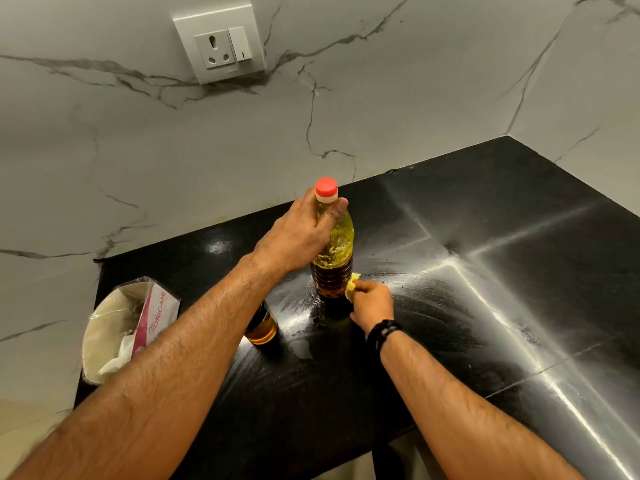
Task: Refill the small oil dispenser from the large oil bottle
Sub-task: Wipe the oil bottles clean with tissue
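Head view: the capped large oil bottle [333,244], upright on the black counter [519,271], is gripped at its neck by the left hand [298,237] while a yellow-stained tissue [351,285] is pinched against its base by the right hand [372,304], so wiping-up after pouring is judged underway, with the small oil dispenser [261,325] standing just beside.

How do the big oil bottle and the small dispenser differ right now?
The big oil bottle stands tall in full view, red cap on, gripped at the neck by the left hand; the small dispenser is squat, untouched, and half hidden behind the left forearm. Both stand on the black counter and hold amber-yellow oil.
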